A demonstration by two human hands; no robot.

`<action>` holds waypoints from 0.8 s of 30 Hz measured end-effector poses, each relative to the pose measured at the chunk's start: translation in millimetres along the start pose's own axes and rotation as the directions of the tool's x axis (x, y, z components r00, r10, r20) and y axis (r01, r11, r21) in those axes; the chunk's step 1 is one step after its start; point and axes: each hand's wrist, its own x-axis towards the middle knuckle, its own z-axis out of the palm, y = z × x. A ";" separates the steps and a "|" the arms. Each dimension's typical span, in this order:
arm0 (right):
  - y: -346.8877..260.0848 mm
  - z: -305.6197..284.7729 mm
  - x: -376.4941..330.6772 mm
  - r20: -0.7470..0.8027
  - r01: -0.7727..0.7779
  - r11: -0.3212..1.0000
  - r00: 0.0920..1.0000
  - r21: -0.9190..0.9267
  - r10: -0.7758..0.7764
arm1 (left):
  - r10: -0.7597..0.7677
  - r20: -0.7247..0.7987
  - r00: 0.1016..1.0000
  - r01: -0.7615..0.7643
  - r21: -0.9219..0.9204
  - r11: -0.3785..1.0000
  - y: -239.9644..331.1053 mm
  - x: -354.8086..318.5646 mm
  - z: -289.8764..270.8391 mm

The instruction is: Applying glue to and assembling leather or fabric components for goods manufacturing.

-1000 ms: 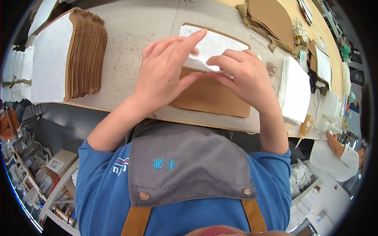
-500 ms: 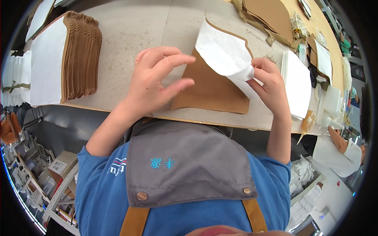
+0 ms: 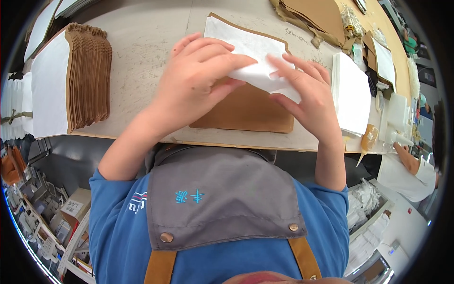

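Note:
A white sheet (image 3: 246, 45) lies over a brown, paper-like panel (image 3: 246, 111) on the table in front of me. Its near edge is curled up off the panel, while its far edge runs along the panel's wavy brown border. My left hand (image 3: 201, 75) has the sheet's left near part between its thumb and bent fingers. Over the sheet's right part is my right hand (image 3: 305, 94), with its thumb below the curled edge. Its fingertips are smeared by motion, so their hold on the sheet is unclear.
A thick stack of brown panels (image 3: 90, 78) with a white sheet on top stands at the left. On the right lie a white stack (image 3: 350, 92) and an amber squeeze bottle (image 3: 369, 138). More brown panels (image 3: 314, 16) lie at the far right. A co-worker's sleeve (image 3: 402, 175) shows beyond.
My left hand has moved right onto the white sheet. My right hand has shifted left over it from the sheet's raised corner, and the sheet lies lower and flatter on the panel.

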 end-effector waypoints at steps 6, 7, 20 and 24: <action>23.7 -3.4 -29.0 0.198 -0.330 0.909 0.938 0.254 0.285 | -0.118 -0.030 0.993 0.109 -0.219 0.970 -12.1 -19.8 -16.3; 27.6 -4.1 -35.1 0.209 -0.337 0.915 0.933 0.223 0.293 | -0.098 -0.017 0.995 0.091 -0.239 0.967 -14.4 -23.2 -17.1; 23.0 17.7 -78.4 -0.028 -0.233 0.929 0.968 0.289 0.251 | -0.015 -0.096 0.995 0.005 -0.101 0.995 0.7 -90.1 10.1; 22.5 24.3 -82.0 -0.021 -0.192 0.948 0.979 0.255 0.204 | -0.035 -0.101 0.994 0.024 -0.113 0.993 1.7 -101.9 15.7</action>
